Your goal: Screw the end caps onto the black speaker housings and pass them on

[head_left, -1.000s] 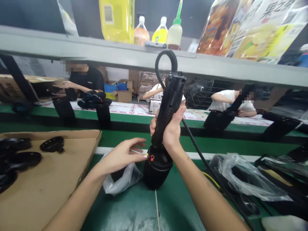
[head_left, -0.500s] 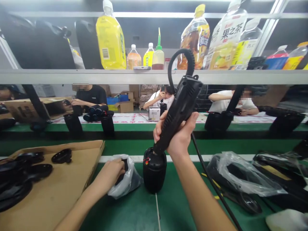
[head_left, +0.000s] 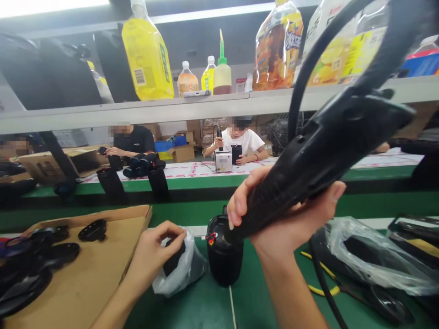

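My right hand (head_left: pixel 288 228) is wrapped round a black electric screwdriver (head_left: pixel 318 141), its cable looping up from the top end. The tool leans down to the left, and its lower end is at the top of a black cylindrical housing (head_left: pixel 224 258). The bit's tip is hidden. That housing stands upright on the bench, with small red and yellow wire ends on its top. My left hand (head_left: pixel 157 249) is pinched at the mouth of a clear plastic bag (head_left: pixel 194 267) with dark contents. What the fingertips hold, if anything, cannot be made out.
At left lies a cardboard tray (head_left: pixel 92 265) with black plastic parts. Yellow-handled pliers (head_left: pixel 325 290) and a plastic-wrapped dark part (head_left: pixel 363 251) lie at right. Bottles stand on the shelf (head_left: pixel 206 103) above. Co-workers sit across the green bench (head_left: pixel 199 203).
The screwdriver has come closer and tilted further to the right. My left fingers have risen from inside the bag to its mouth, now pinched. The view has shifted slightly.
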`<state>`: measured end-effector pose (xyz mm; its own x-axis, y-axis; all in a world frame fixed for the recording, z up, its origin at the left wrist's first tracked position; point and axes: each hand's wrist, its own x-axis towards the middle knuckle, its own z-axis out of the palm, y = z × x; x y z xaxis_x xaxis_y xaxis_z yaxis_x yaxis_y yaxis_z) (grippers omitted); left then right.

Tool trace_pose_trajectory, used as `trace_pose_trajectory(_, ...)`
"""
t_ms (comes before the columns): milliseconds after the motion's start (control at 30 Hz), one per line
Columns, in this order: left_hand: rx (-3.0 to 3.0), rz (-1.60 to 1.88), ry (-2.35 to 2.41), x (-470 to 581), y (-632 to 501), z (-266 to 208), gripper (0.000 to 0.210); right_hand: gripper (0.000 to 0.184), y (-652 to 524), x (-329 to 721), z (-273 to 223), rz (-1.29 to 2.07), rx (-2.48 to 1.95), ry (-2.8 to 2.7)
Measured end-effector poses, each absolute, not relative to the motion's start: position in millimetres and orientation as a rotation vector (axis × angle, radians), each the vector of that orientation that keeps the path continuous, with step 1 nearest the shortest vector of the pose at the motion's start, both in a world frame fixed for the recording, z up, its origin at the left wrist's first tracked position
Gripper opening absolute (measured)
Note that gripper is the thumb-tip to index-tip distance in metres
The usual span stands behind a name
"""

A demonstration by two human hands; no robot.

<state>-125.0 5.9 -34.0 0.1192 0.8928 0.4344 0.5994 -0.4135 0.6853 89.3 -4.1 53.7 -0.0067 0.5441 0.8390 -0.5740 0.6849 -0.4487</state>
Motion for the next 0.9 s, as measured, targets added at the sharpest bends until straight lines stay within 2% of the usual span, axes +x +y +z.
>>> trace_pose_trajectory(133, 2.016, 1.358, 1.261, -101.1, -10.1, -17.7, 0.007, 0.076, -12.0, 83.2, 57.1, 0.907, 0.095, -1.223)
trace_pose_trajectory(333, 2.116, 1.399, 0.854, -84.6, -18.5, -2.6, 0.029, 0.077, -15.6, 76.0, 55.3, 0.995, 0.147, -1.18)
trace_pose_trajectory(533, 2.071, 1.33, 0.958, -75.0, -23.0, 0.8, 0.027, 0.071, -22.6, 89.9, 57.9, 0.922, 0.138, -1.166)
trace_pose_trajectory(700, 2.041, 1.256, 1.02, -68.4, -27.7, 8.3, 0.019, 0.064, -32.9, 107.0, 59.1, 1.021, 0.193, -1.263)
trace_pose_trajectory(900, 2.039, 1.274, 0.906, -66.8, -32.3, 7.4, 0.017, 0.063, -41.8, 110.1, 59.9, 0.96, 0.215, -1.29)
